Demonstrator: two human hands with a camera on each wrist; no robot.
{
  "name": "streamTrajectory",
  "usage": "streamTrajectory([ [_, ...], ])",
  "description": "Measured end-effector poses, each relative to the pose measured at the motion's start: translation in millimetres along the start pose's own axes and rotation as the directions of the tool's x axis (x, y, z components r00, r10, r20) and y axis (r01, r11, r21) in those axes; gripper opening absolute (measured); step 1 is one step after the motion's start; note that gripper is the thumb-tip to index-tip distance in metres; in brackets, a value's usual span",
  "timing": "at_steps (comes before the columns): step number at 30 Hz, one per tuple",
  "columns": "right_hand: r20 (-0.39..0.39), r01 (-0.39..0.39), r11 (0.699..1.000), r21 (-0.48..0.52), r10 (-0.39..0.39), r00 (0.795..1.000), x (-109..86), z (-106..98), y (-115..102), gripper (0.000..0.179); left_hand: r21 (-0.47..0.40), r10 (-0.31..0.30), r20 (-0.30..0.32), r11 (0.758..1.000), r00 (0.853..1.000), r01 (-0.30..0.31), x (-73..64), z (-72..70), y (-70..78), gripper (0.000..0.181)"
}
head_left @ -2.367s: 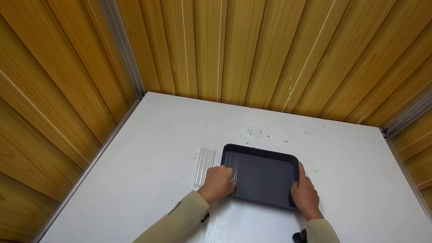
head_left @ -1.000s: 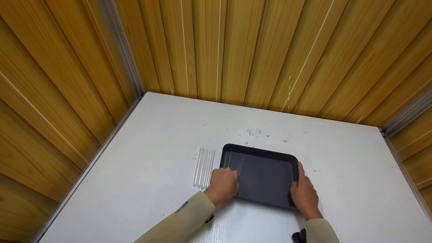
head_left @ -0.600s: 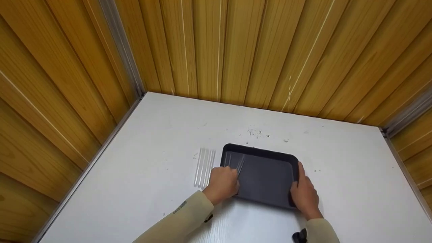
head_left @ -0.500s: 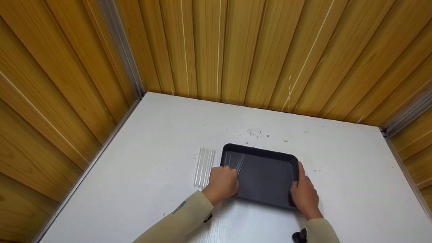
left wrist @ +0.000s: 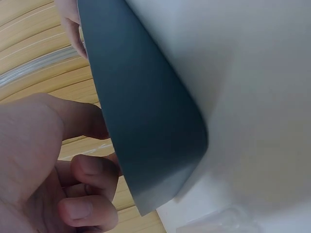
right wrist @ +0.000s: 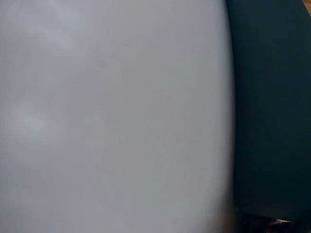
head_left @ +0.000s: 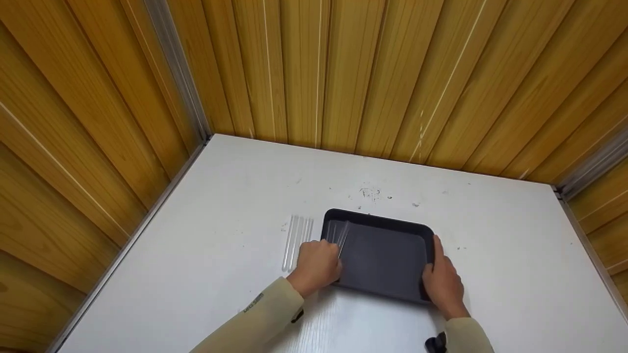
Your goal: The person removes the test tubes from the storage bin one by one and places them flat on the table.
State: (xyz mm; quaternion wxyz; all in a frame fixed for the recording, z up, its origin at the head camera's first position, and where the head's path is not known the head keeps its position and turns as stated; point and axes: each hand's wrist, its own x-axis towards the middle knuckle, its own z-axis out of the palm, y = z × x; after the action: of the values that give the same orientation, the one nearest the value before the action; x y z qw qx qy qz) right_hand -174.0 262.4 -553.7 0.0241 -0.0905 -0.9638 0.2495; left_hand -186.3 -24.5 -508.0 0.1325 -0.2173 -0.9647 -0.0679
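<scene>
In the head view a dark grey rectangular tray [head_left: 387, 260] stands on the white table. My right hand [head_left: 444, 282] grips its right wall, thumb inside and fingers along the outside. My left hand [head_left: 316, 264] is curled at the tray's left front corner. A slim clear test tube [head_left: 344, 236] sticks out tilted from its fingers, over the tray floor. Faint clear tubes [head_left: 332, 231] lie along the tray's left side, partly hidden by the hand. The left wrist view shows curled fingers [left wrist: 90, 167] behind the tray wall [left wrist: 146, 111]; the held tube is hidden there.
Several clear test tubes [head_left: 296, 242] lie side by side on the table, left of the tray. Dark specks [head_left: 370, 192] mark the white table [head_left: 235, 196] behind it. Wood-patterned walls [head_left: 343, 73] enclose the table's back and sides.
My left hand first moved right over the tray, turning the tube to a tilt, then came slightly back left with it. My right hand and the tray have stayed put.
</scene>
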Motion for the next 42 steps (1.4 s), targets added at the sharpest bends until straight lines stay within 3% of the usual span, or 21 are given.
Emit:
streamTrajectory([
  [16, 0.015, -0.004, 1.0, 0.0, 0.004, 1.0, 0.0, 0.3, 0.0, 0.067, -0.024, -0.024, -0.016, 0.999, 1.0, 0.024, -3.6, -4.6, -9.4, 0.034],
  [23, 0.011, 0.006, 1.0, -0.005, -0.006, 1.0, -0.9, 0.1, -0.5, 0.068, -0.026, -0.028, -0.052, 0.999, 0.998, 0.027, -4.7, -5.8, -14.5, 0.029],
  [31, 0.015, -0.004, 1.0, -0.003, 0.004, 1.0, -0.3, -0.2, -1.1, 0.067, -0.008, -0.044, -0.021, 0.999, 0.999, 0.044, -4.9, -7.3, -18.0, 0.026],
  [42, 0.007, 0.0, 1.0, 0.0, 0.0, 1.0, -0.8, -0.6, -1.6, 0.067, -0.037, -0.059, 0.007, 0.998, 0.998, 0.06, -4.6, -10.6, -21.5, 0.035],
])
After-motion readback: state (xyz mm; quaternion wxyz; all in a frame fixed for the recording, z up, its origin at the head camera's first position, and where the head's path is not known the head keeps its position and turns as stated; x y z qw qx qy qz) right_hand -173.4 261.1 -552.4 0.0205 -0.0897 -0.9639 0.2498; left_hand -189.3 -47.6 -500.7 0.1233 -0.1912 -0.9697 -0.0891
